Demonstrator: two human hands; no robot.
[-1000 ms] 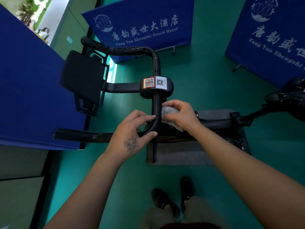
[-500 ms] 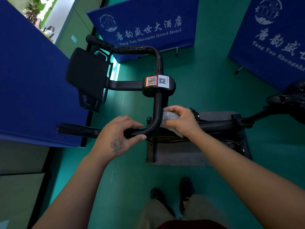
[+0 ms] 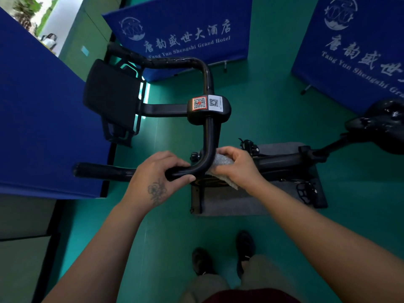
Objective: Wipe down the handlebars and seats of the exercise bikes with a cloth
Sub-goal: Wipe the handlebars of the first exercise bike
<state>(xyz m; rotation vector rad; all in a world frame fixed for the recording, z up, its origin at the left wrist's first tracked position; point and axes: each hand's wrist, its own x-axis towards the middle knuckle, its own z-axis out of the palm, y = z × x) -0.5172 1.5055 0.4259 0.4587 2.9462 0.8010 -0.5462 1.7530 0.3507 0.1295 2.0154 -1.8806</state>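
Your left hand [image 3: 157,176] grips the handlebar [image 3: 190,169] beside its bend; right hand [image 3: 235,167] presses the cloth [image 3: 220,162] there. Cloth looks soft, light; bar rigid, probably slick, so wrap it fully.

One exercise bike [image 3: 273,162], one handlebar [image 3: 208,136], one seat [image 3: 380,125], one cloth [image 3: 223,169]. Two hands: left [image 3: 157,182], right [image 3: 238,167]. Three blue banners [image 3: 185,29], two QR stickers [image 3: 199,103], two shoes [image 3: 200,261], one grey mat [image 3: 251,200].
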